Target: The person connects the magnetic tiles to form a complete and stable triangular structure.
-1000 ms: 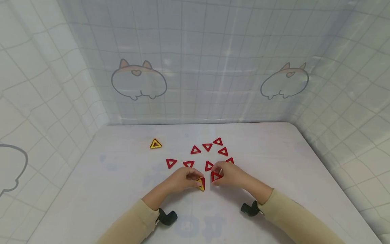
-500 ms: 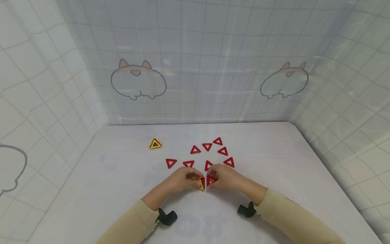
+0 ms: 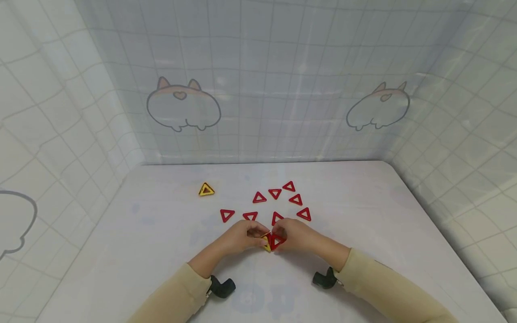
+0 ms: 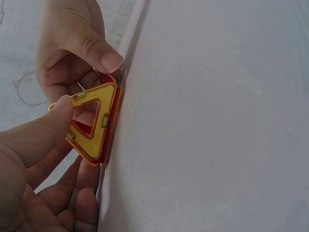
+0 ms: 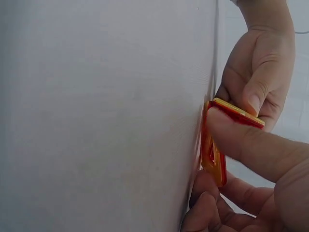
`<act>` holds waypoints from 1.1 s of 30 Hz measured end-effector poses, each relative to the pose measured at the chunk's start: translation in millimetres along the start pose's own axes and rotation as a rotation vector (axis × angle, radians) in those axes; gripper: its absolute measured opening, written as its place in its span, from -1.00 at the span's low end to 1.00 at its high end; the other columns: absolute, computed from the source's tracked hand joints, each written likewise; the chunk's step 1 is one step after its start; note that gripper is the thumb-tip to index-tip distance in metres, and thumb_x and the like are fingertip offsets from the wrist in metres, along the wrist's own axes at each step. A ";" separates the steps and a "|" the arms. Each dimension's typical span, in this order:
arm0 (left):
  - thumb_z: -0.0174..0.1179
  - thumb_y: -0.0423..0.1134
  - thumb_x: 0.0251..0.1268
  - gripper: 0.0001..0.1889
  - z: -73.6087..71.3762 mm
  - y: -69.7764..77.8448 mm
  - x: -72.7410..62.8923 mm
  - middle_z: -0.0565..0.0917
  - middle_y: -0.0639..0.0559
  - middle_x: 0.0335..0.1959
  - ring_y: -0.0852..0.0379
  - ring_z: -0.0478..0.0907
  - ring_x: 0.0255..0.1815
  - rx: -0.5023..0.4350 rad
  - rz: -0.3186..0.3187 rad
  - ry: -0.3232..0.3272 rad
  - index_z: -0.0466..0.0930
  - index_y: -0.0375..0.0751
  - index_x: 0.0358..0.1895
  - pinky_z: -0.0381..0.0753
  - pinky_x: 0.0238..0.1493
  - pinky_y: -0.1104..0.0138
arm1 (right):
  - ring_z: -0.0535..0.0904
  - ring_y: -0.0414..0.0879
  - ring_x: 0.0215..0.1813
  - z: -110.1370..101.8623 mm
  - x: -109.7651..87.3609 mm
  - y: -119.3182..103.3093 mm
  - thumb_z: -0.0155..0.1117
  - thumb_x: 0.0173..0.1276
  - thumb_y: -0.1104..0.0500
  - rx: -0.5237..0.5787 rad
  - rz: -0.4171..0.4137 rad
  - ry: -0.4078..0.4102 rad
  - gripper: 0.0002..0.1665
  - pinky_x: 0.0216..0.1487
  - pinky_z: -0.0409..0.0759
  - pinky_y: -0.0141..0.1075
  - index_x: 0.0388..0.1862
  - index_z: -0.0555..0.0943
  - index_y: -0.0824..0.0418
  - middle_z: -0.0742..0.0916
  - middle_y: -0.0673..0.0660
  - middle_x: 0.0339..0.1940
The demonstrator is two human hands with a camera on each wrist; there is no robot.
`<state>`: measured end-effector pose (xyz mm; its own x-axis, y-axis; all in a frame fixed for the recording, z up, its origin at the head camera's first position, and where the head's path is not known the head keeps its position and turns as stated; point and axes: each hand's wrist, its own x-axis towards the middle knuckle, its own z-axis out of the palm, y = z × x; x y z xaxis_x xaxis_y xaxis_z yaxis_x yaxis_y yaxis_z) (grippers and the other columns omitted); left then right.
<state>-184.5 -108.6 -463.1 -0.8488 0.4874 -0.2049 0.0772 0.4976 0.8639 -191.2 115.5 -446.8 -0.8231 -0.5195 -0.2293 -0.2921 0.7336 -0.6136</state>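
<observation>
My left hand (image 3: 240, 237) pinches a yellow triangular magnetic tile (image 4: 94, 149) by one corner, thumb on its face. Red shows right behind the yellow one. From the other side, my right hand (image 3: 300, 235) pinches a red triangular magnetic tile (image 5: 220, 170) between thumb and fingers. The two hands meet close over the white table, and the tiles stand tilted, edge against edge, at an angle to each other. In the right wrist view the thumb covers part of the red tile.
Several red triangular tiles lie flat beyond the hands, among them a left one (image 3: 227, 215) and a right one (image 3: 304, 214). A yellow triangular tile (image 3: 206, 190) lies at the back left. White cloth walls (image 3: 262, 112) enclose the table (image 3: 161, 251).
My right hand has moved left with its red tile until that tile meets the pieces in my left hand. The left hand stays in place.
</observation>
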 end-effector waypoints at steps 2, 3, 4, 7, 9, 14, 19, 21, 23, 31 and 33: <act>0.43 -0.17 0.22 -0.68 0.0 0.2 -0.3 0.70 0.15 -0.20 0.14 0.60 -0.15 -0.002 0.001 0.000 0.70 -0.07 0.04 0.64 -0.11 0.31 | 0.57 -0.16 -0.14 -0.7 -0.9 -0.4 0.67 0.02 0.10 -0.002 -0.007 -0.003 -0.50 -0.07 0.66 -0.22 -0.06 0.66 0.11 0.69 -0.10 -0.23; 0.43 -0.17 0.22 -0.68 0.1 0.4 -0.5 0.70 0.14 -0.20 0.14 0.61 -0.15 -0.004 0.002 -0.001 0.70 -0.07 0.03 0.64 -0.11 0.31 | 0.57 -0.15 -0.15 -1.0 -1.4 -0.6 0.66 0.02 0.11 0.000 -0.008 -0.003 -0.50 -0.08 0.66 -0.22 -0.06 0.66 0.12 0.70 -0.09 -0.23; 0.43 -0.17 0.22 -0.69 0.1 0.5 -0.7 0.70 0.14 -0.20 0.14 0.61 -0.15 -0.005 0.002 -0.001 0.70 -0.07 0.03 0.64 -0.11 0.30 | 0.57 -0.16 -0.15 -1.3 -1.7 -0.4 0.65 0.03 0.13 0.001 -0.005 -0.005 -0.51 -0.08 0.65 -0.23 -0.05 0.67 0.13 0.70 -0.09 -0.23; 0.43 -0.18 0.22 -0.69 0.3 1.0 -1.5 0.71 0.14 -0.20 0.15 0.62 -0.15 -0.004 0.005 -0.001 0.70 -0.08 0.02 0.64 -0.10 0.30 | 0.57 -0.16 -0.19 -2.6 -3.0 0.6 0.63 0.07 0.14 0.014 -0.008 -0.001 -0.55 -0.12 0.64 -0.25 -0.06 0.68 0.15 0.71 -0.09 -0.25; 0.43 -0.19 0.22 -0.70 0.3 1.0 -1.9 0.71 0.14 -0.20 0.15 0.62 -0.15 0.001 0.006 0.001 0.70 -0.09 0.02 0.64 -0.09 0.30 | 0.57 -0.15 -0.22 -3.5 -3.7 1.3 0.62 0.08 0.15 0.032 -0.010 0.002 -0.58 -0.17 0.63 -0.26 -0.08 0.69 0.15 0.70 -0.10 -0.28; 0.43 -0.20 0.22 -0.70 0.4 0.5 -1.9 0.71 0.14 -0.21 0.15 0.62 -0.16 0.012 0.011 0.007 0.71 -0.09 0.02 0.64 -0.10 0.31 | 0.57 -0.15 -0.26 -4.4 -3.8 2.5 0.61 0.10 0.13 0.057 -0.018 0.011 -0.62 -0.21 0.62 -0.29 -0.10 0.70 0.13 0.69 -0.12 -0.31; 0.43 -0.18 0.22 -0.71 0.6 -0.3 -1.2 0.70 0.14 -0.23 0.15 0.62 -0.18 0.010 0.011 0.006 0.71 -0.09 0.00 0.63 -0.11 0.31 | 0.57 -0.15 -0.26 -4.2 -2.5 1.0 0.62 0.09 0.11 0.074 -0.013 0.021 -0.62 -0.21 0.63 -0.30 -0.12 0.70 0.13 0.69 -0.12 -0.33; 0.44 -0.17 0.21 -0.70 0.5 -0.9 -0.7 0.70 0.15 -0.23 0.16 0.61 -0.18 0.014 0.010 0.008 0.71 -0.08 0.00 0.63 -0.11 0.31 | 0.58 -0.16 -0.25 -4.3 -2.1 -0.5 0.62 0.10 0.11 0.086 -0.013 0.024 -0.63 -0.22 0.63 -0.31 -0.13 0.70 0.13 0.69 -0.13 -0.34; 0.44 -0.16 0.21 -0.70 0.3 -1.4 -0.4 0.70 0.16 -0.23 0.16 0.61 -0.18 0.016 0.012 0.009 0.71 -0.08 0.00 0.62 -0.10 0.32 | 0.58 -0.17 -0.25 -4.6 -1.8 -2.0 0.61 0.11 0.10 0.100 -0.017 0.027 -0.64 -0.22 0.63 -0.32 -0.14 0.70 0.12 0.69 -0.13 -0.35; 0.43 -0.17 0.22 -0.72 -1.1 -1.1 -0.9 0.71 0.17 -0.25 0.19 0.63 -0.21 0.021 0.046 0.011 0.71 -0.09 -0.01 0.62 -0.12 0.35 | 0.62 -0.20 -0.27 -4.0 0.1 -4.7 0.61 0.11 0.08 0.151 -0.038 0.038 -0.68 -0.25 0.63 -0.36 -0.20 0.69 0.11 0.69 -0.12 -0.38; 0.43 -0.17 0.22 -0.72 -1.2 -0.9 -1.3 0.71 0.17 -0.26 0.19 0.63 -0.22 0.021 0.050 0.010 0.71 -0.10 -0.02 0.62 -0.13 0.35 | 0.62 -0.20 -0.28 -3.2 0.5 -4.7 0.61 0.11 0.09 0.154 -0.039 0.038 -0.68 -0.26 0.64 -0.37 -0.21 0.69 0.12 0.69 -0.12 -0.38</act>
<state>-184.0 -110.5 -463.1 -0.8489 0.5048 -0.1566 0.1306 0.4875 0.8633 -191.8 113.2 -441.6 -0.8311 -0.5276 -0.1759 -0.2487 0.6356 -0.7309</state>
